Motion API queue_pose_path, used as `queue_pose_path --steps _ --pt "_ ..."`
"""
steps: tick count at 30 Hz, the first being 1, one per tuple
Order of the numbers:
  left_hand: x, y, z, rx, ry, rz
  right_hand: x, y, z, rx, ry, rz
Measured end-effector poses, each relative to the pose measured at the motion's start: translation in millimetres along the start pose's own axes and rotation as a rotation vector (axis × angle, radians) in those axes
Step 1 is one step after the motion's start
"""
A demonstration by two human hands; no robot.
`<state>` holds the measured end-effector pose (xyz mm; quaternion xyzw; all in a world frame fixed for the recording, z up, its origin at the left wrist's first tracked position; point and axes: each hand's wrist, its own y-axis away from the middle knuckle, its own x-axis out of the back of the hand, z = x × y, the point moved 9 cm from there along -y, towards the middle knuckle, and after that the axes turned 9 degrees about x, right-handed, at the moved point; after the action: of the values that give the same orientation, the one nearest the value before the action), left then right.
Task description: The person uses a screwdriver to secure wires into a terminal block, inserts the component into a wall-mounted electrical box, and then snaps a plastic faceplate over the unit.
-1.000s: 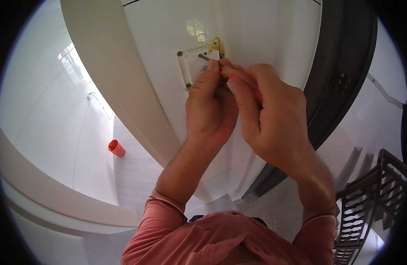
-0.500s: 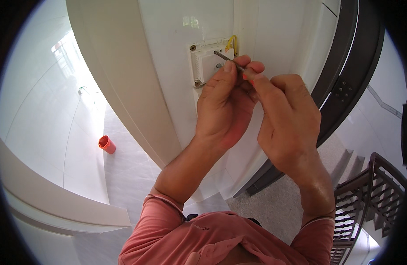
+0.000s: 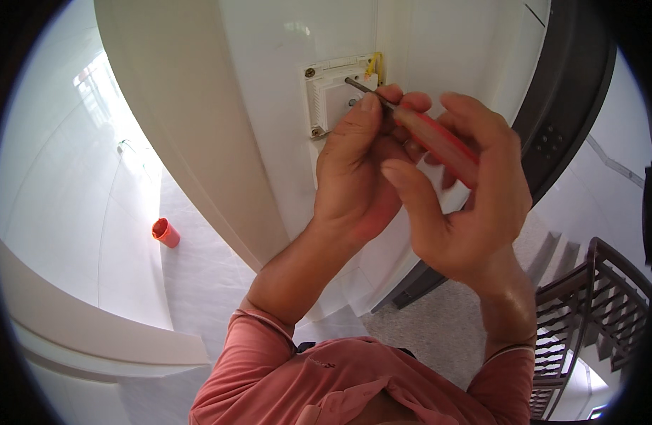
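Bucket (image 3: pixel 169 235) sits left of left hand (image 3: pixel 358 173), railing (image 3: pixel 591 278) right of right hand (image 3: pixel 492 212); the former pinches, the latter stands open around, a red-handled screwdriver (image 3: pixel 443 145).

Glossy white walls (image 3: pixel 64 170) catch bright light (image 3: pixel 95 81) at left; pale grey floor (image 3: pixel 202 244) lies below; a dark stair railing (image 3: pixel 592 283) stands lower right.

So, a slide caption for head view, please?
Left hand holding, right hand open around, a red screwdriver at a white wall fitting.
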<state>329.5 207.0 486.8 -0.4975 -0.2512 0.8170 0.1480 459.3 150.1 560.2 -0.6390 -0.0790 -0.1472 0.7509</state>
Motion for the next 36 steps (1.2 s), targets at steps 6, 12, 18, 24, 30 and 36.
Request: queue_pose_path --steps 6,12,18,24,30,36 --pt "-7 -3 2 -0.047 -0.024 -0.069 -2 9 6 -0.063 -0.018 0.055" --pt "-9 0 1 -0.023 -0.05 -0.05 4 0 -10 0.152 0.109 0.071" --pt "-7 -1 0 -0.032 -0.113 -0.045 5 8 -6 0.15 0.057 0.139" --pt "-6 11 5 -0.054 -0.182 0.23 -1 13 -3 0.148 0.082 0.052" --pt "-73 48 84 -0.587 -1.404 0.449 -4 20 -6 0.234 0.137 0.086" --pt "-130 -20 92 -0.48 -2.169 0.348 6 25 -10 0.26 0.148 0.16"
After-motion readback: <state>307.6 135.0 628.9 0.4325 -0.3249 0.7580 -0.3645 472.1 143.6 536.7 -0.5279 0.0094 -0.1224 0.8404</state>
